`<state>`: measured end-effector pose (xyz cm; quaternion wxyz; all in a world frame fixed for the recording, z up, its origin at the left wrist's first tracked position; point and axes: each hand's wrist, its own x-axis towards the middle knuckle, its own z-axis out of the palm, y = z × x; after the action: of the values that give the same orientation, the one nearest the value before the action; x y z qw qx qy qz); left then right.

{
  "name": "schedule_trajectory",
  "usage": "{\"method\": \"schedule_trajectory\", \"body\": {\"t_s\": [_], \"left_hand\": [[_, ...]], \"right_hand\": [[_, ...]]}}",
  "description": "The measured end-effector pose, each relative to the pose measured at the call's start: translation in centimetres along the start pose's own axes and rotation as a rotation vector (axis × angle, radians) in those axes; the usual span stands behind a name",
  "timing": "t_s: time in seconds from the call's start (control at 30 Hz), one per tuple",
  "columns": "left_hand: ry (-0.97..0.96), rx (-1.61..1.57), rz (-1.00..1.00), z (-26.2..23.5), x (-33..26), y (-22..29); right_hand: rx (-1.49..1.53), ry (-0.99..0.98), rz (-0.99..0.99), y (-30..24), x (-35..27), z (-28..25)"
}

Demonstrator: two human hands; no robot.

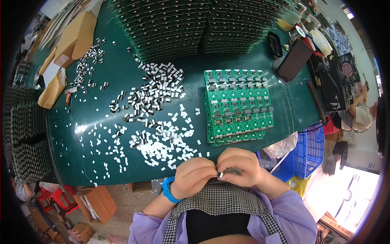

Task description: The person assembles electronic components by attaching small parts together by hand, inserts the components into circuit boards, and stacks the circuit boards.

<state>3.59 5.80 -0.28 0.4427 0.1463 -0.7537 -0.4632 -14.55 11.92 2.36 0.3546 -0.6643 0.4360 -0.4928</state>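
Note:
My left hand [193, 177], with a blue band at its wrist, and my right hand [241, 166] meet fingertip to fingertip at the table's near edge. Between them is a small white-faced block component [220, 175], its dark side partly covered by fingers. The right thumb and forefinger pinch it. The left fingers are closed against it; whether they also hold something thin is hidden. Just beyond the right hand lies a stack of green circuit boards [239, 106], its top panel bearing rows of round outlines and small parts. Several display parts sit along its near rows.
Loose white-and-black block components [156, 91] are heaped left of the boards, with small white slips [164, 144] scattered nearer me. Tall stacks of circuit boards [170, 28] stand at the back. A phone [294, 60] leans at right; a torn cardboard box [75, 40] lies far left. Blue crates [308, 148] stand beside the table.

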Motion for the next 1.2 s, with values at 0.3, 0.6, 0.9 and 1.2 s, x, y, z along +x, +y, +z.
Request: {"method": "schedule_trajectory", "body": {"t_s": [0.3,0.6,0.9,1.2], "left_hand": [[0.021,-0.013,-0.019,0.0,-0.1,0.2],[-0.022,0.213,0.071,0.3,0.1,0.1],[0.138,0.918,-0.487,-3.4,0.2,-1.1],[0.161,0.696,-0.566,-3.7,0.4,-1.4]], "right_hand": [[-0.216,0.149,-0.161,-0.1,-0.9,0.6],[-0.348,0.138,-0.194,-0.5,-1.1,-0.1],[-0.787,0.266,0.122,-1.0,1.4,-7.5],[-0.928,0.094,0.034,-0.2,1.8,-8.5]]}}
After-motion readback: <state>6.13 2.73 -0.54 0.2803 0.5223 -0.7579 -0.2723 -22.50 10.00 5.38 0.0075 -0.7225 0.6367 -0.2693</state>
